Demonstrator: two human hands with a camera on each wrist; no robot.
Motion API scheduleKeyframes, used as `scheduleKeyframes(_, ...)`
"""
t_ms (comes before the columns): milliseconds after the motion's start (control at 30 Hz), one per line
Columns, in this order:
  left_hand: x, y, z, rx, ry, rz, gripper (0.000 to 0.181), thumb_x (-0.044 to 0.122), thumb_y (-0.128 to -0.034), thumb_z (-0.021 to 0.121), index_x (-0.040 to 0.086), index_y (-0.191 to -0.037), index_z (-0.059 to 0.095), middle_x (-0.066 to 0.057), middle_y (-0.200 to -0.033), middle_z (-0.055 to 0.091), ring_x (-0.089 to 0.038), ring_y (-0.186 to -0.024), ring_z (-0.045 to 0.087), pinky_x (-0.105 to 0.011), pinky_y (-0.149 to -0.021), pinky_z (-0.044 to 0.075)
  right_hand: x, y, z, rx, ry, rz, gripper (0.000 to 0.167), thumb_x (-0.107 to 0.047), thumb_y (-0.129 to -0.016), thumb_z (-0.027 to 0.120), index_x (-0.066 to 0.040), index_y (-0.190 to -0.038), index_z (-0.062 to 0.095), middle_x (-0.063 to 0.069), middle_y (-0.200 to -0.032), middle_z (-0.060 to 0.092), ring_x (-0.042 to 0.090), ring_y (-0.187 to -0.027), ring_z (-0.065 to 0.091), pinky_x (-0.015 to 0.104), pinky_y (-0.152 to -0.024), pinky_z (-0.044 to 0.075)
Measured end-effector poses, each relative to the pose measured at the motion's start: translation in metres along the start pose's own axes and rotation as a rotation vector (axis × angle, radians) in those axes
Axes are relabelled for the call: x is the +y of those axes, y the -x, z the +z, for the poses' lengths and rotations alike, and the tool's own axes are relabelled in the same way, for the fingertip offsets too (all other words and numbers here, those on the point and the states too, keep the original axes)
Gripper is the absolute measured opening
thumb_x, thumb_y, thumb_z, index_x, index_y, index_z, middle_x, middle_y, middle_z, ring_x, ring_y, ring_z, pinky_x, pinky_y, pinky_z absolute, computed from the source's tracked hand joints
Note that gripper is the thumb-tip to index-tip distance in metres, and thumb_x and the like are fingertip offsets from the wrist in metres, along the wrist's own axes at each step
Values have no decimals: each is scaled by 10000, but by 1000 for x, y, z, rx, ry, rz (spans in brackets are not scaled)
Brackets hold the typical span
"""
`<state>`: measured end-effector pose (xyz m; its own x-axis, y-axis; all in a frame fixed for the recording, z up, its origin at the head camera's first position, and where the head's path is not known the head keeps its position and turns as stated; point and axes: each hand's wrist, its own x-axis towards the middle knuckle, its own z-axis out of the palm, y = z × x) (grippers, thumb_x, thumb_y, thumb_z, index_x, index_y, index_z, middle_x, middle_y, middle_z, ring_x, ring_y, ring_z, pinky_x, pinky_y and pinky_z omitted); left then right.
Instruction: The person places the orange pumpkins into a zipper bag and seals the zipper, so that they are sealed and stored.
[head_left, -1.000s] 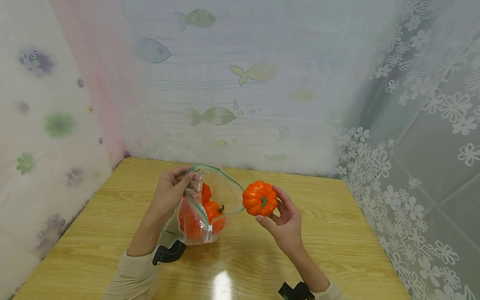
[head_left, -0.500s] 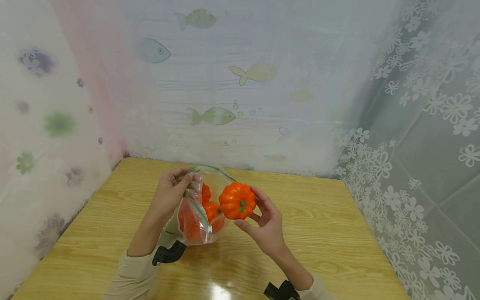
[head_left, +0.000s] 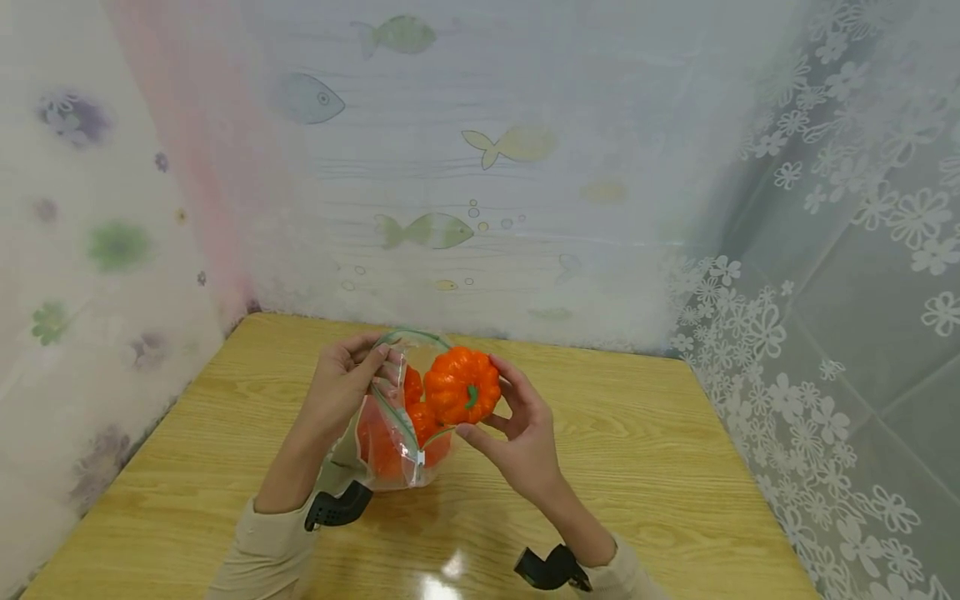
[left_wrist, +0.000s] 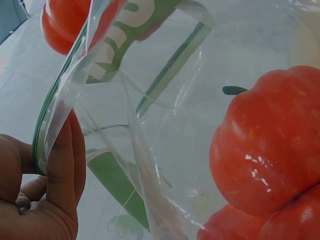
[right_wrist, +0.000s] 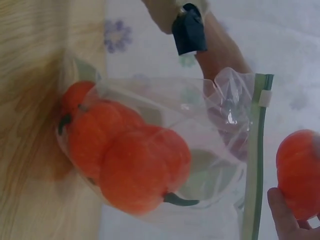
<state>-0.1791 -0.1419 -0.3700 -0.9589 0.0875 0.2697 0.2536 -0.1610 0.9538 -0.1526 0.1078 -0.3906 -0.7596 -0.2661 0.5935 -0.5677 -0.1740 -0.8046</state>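
Note:
My left hand (head_left: 347, 372) pinches the rim of a clear zip bag (head_left: 397, 471) with a green-edged mouth and a white slider. Through its plastic several orange toy pumpkins (right_wrist: 145, 165) with green stems show inside. At the bag's mouth, my right hand (head_left: 528, 437) grips another orange pumpkin (head_left: 462, 385) between thumb and fingers, its green stem turned toward the head camera. In the left wrist view, the left fingers (left_wrist: 62, 170) hold the green zip edge. The right wrist view has the gripped pumpkin at its right edge, beyond the zip strip.
The bag rests on a wood-grain table (head_left: 637, 467). Behind it stands a wall covering (head_left: 480, 167) printed with fish. Flowered sheets hang at the left and right sides. Each wrist wears a black camera mount (head_left: 337, 506).
My right hand has carried the pumpkin leftward, and lately slightly up, from beside the bag to over its mouth. The left hand keeps holding the rim in the same place.

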Motion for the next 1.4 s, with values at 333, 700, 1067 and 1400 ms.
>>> scheduleKeyframes(333, 0, 0, 0, -2, -12, -12, 324, 70, -1079, 490, -152, -1312, 521, 19, -928, 709, -73, -709, 677, -230, -628, 618, 1, -9, 3, -93, -17, 140, 741, 81, -857, 762, -93, -1510, 458, 145, -1497, 471, 263, -1302, 564, 400, -870, 624)
scheduleKeyframes(700, -1, -1, -1, -14, -31, 1, 323, 68, -1077, 493, -155, -1308, 528, 24, -906, 711, -77, -703, 678, -238, -623, 619, -4, -13, 5, -168, 57, 289, 758, -26, -892, 778, -211, -1540, 432, 45, -1528, 446, 320, -1318, 536, 368, -874, 624)
scheduleKeyframes(1067, -1, -2, 0, -25, -48, 0, 315, 77, -1079, 494, -149, -1293, 542, -1, -921, 706, -89, -694, 680, -260, -611, 623, -1, -21, 7, -186, 147, 362, 779, -74, -917, 766, -165, -1578, 364, 78, -1543, 372, 350, -1337, 505, 343, -896, 613)
scheduleKeyframes(1400, 0, -4, 2, -18, -92, -29, 294, 69, -1076, 495, -141, -1271, 559, 29, -909, 699, -84, -709, 678, -246, -622, 621, 3, -30, 14, -166, 298, 358, 786, -107, -902, 792, -189, -1570, 388, 130, -1481, 402, 347, -1292, 505, 361, -891, 617)
